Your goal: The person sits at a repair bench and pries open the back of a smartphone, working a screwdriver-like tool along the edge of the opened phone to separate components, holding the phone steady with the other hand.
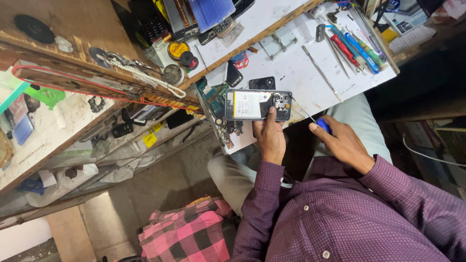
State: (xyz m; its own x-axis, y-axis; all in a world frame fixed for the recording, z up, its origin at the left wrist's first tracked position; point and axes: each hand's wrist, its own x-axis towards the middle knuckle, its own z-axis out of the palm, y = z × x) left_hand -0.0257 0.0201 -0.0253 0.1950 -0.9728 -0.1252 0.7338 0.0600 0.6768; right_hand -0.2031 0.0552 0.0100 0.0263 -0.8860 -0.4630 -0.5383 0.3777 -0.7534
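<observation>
Head view: left hand [270, 138] gripping opened phone [258, 105] at white bench [301, 73] edge, back cover already off, battery showing. Right hand [342, 140] pinching blue screwdriver [310, 118], tip touching phone's camera end; screws seemingly remaining.

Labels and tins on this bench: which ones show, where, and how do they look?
Battery label: white rectangle inside the opened phone held by the left hand.
Round tin: yellow-and-black lid, on the bench's upper shelf.
Yellow tags: small, below the wooden shelf edge.
</observation>
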